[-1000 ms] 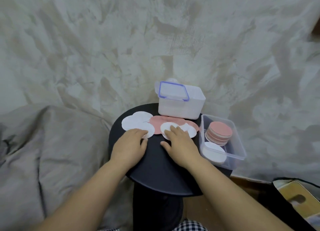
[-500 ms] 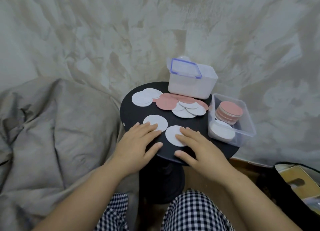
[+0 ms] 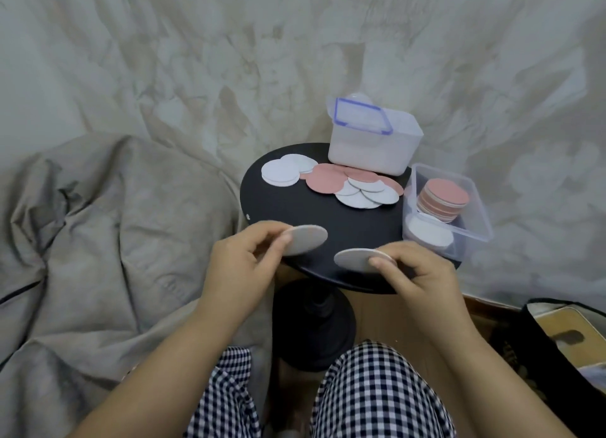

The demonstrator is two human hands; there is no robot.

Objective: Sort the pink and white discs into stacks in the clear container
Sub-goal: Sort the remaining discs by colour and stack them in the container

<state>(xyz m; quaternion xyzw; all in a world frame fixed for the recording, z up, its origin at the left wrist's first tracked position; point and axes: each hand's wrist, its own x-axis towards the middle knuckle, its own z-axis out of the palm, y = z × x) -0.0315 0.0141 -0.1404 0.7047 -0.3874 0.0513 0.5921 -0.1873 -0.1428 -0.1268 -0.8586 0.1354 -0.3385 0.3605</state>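
My left hand (image 3: 242,267) pinches a white disc (image 3: 306,243) at the near edge of the small round black table (image 3: 314,214). My right hand (image 3: 416,273) pinches another white disc (image 3: 352,259) beside it. Both discs are lifted off the tabletop. Further back lie two overlapping white discs (image 3: 281,172) and a mixed pile of pink and white discs (image 3: 355,186). The clear container (image 3: 475,204) at the table's right edge holds a pink stack (image 3: 442,199) and a white stack (image 3: 429,236).
A frosted box with a blue-rimmed lid (image 3: 373,142) stands at the back of the table. Crumpled grey cloth (image 3: 98,234) lies to the left. A dark bag (image 3: 564,345) sits on the floor at right. My checked trousers (image 3: 377,391) are below the table.
Both hands dragged one white disc each from the pile to the near edge, then lifted them off the table in a pinch. The camera view shifted downward.
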